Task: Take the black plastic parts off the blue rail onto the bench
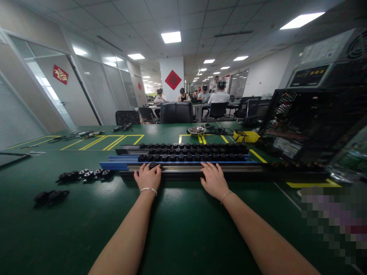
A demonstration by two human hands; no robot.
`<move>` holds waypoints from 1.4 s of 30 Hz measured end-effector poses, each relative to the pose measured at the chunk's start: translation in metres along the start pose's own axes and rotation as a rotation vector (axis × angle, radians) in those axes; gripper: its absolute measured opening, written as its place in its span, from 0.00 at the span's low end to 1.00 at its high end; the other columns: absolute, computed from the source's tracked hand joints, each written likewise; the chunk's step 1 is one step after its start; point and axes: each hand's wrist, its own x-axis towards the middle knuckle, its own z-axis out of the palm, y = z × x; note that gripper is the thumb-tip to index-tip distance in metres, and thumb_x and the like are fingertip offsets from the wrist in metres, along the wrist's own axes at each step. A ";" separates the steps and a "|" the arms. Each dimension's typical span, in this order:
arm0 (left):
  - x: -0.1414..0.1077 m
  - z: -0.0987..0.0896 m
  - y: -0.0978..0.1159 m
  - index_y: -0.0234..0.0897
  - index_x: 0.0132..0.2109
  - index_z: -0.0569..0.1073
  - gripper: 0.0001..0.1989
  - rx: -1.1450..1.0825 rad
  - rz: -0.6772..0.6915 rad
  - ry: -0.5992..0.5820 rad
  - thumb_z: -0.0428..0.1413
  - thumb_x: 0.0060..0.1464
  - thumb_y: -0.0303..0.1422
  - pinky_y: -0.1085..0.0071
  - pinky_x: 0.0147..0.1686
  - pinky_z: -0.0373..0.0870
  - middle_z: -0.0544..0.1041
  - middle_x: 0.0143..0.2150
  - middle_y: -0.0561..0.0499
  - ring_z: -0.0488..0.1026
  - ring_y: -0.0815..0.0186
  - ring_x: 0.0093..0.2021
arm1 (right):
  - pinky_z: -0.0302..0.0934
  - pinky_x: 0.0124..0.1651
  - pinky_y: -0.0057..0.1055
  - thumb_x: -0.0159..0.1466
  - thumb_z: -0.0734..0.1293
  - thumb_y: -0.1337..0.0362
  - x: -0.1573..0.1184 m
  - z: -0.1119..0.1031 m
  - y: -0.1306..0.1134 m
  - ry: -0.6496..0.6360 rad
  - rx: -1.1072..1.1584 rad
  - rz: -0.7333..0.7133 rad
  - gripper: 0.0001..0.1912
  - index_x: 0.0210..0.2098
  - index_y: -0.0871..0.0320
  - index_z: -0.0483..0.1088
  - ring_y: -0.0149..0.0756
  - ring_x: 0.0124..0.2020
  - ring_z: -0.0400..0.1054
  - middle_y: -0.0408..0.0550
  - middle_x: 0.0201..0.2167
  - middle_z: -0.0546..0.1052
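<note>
A long black rail [183,175] with a metallic strip lies across the green table in front of me. My left hand [148,177] is at its left part, with thumb and fingers around a small round black piece [152,165] on the rail. Part of that piece is hidden by the fingers. My right hand [213,180] rests on the same rail further right, fingers spread, with nothing visible in it. Just behind, a blue rail [114,165] carries a row of similar black pieces [180,157]. Another dark rail [122,151] behind it bears a further row.
Loose black pieces [86,175] lie left of the rails, with a dark cluster [51,197] nearer me. A metal bowl [196,131] and a yellow tray [246,136] stand behind. An open computer case [312,126] rises at right. Several people sit in the background.
</note>
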 end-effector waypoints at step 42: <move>0.007 -0.001 -0.012 0.52 0.40 0.76 0.16 0.003 -0.096 0.033 0.44 0.54 0.39 0.51 0.56 0.48 0.71 0.52 0.52 0.58 0.58 0.56 | 0.40 0.61 0.48 0.57 0.59 0.65 0.000 -0.002 0.001 -0.001 0.004 -0.010 0.12 0.40 0.56 0.68 0.42 0.58 0.53 0.48 0.55 0.65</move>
